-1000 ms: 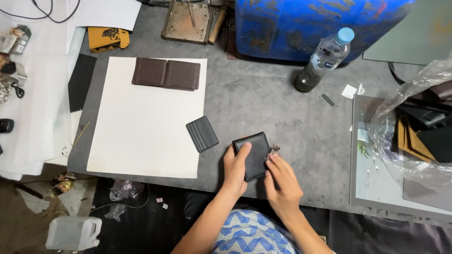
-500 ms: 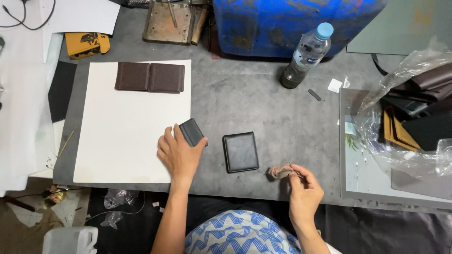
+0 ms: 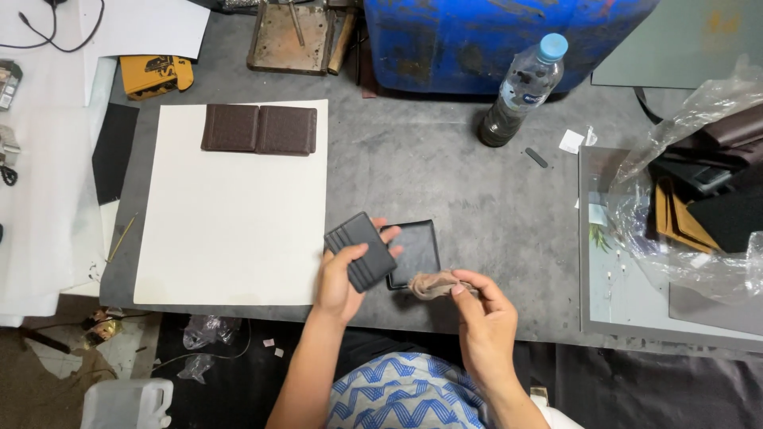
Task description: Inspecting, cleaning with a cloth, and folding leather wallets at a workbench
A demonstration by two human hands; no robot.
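Card-holder panel (image 3: pixel 360 251), dark and ribbed, is gripped in the left hand (image 3: pixel 343 280) just above the grey table's (image 3: pixel 477 214) near edge, while the right hand (image 3: pixel 482 318) pinches a small tan brush (image 3: pixel 433 284). Beside them lies a black wallet (image 3: pixel 415 253); farther away, a brown open wallet (image 3: pixel 258 129) rests on the cream sheet (image 3: pixel 230 230), and a water bottle (image 3: pixel 522 89) stands by the blue drum (image 3: pixel 493 40).

Grey desk (image 3: pixel 445 183), worn and stained. Blue drum (image 3: pixel 493 40) at far edge. Littered floor (image 3: pixel 48 381) below, evenly lit.

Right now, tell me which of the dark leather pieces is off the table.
The ribbed black card holder, gripped in the left hand. The black wallet lies flat on the grey table; the brown wallet lies on the cream sheet.
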